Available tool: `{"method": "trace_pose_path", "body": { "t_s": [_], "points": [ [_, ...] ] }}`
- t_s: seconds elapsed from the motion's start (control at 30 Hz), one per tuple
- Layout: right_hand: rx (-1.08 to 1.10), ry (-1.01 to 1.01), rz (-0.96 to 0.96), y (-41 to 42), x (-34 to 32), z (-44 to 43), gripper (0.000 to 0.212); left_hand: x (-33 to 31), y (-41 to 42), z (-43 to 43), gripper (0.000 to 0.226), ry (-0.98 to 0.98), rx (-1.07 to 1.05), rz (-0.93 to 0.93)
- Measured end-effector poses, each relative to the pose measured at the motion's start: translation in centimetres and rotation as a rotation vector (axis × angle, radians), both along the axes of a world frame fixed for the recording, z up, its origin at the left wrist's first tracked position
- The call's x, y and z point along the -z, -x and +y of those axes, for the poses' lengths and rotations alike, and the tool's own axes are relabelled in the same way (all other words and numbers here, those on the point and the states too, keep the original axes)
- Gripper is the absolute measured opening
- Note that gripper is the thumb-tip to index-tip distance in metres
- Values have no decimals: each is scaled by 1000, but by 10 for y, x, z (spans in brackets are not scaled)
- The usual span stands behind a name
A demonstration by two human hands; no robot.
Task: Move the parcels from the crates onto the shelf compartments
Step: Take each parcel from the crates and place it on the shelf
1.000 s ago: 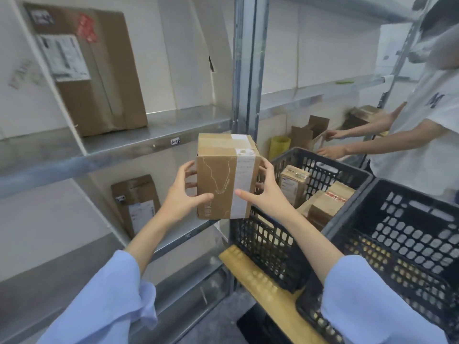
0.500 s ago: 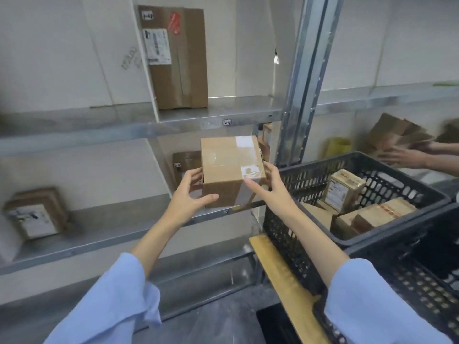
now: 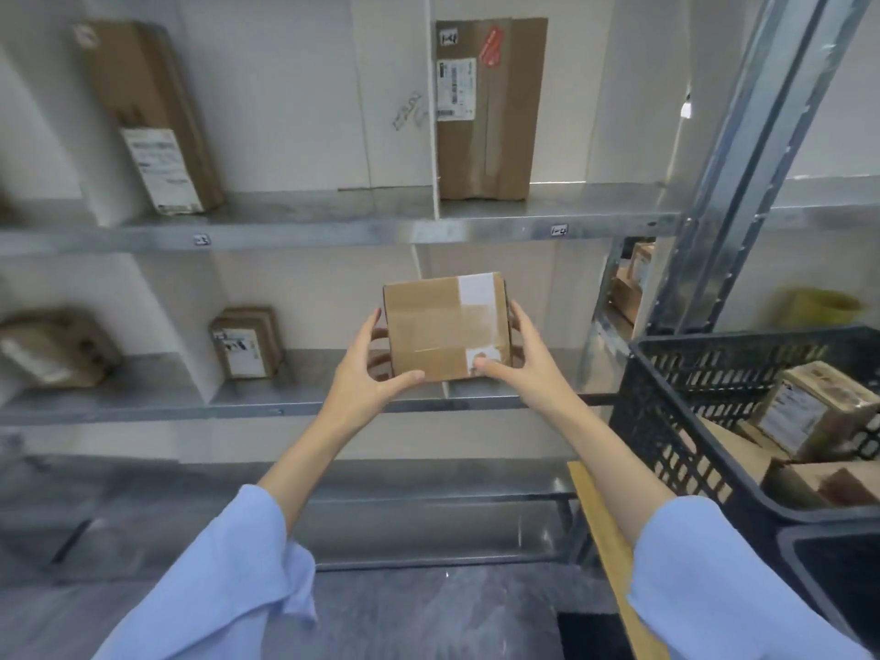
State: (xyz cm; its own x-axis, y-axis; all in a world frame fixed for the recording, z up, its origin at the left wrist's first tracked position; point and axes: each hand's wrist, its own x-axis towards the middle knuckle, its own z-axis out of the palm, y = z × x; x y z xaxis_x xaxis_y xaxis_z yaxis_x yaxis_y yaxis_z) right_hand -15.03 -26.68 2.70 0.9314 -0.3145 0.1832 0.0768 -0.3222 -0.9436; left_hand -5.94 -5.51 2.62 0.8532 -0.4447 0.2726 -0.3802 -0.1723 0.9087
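The box (image 3: 445, 326) is up in the air, held in front of the middle shelf (image 3: 305, 404) and level with the divider (image 3: 418, 262) that splits two compartments. Which side it is bound for, nobody can tell from here.

The placing looks to hinge on that choice. Straight ahead, the box would likely meet the divider's edge, so it wants a sideways shift first. After that, the bottom should clear the shelf lip and the box go in flat, with the grip let go only once the base rests on metal. The left compartment holds a small parcel (image 3: 245, 343) at its left end, with room beside it.

Now the hands. The left hand (image 3: 366, 378) grips the left side, thumb along the near bottom edge, fingers curled round behind. The right hand (image 3: 521, 362) mirrors it, thumb on the white label corner, fingers wrapped round the right face. Both arms reach out nearly straight, and the box sits square between them.

Off to the right stands the crate (image 3: 666, 421), with more parcels (image 3: 805, 412) waiting inside.
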Motion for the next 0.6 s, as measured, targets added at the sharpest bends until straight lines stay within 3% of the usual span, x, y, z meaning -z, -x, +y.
{"method": "trace_pose_path", "body": {
  "t_s": [0.17,0.6],
  "points": [
    [-105,82,11,-16,1,28,98,3,-5,38,94,-16,-75,-43],
    [-204,-12,-36,-52,0,104,71,-8,-14,131,83,11,-198,-41]
  ]
}}
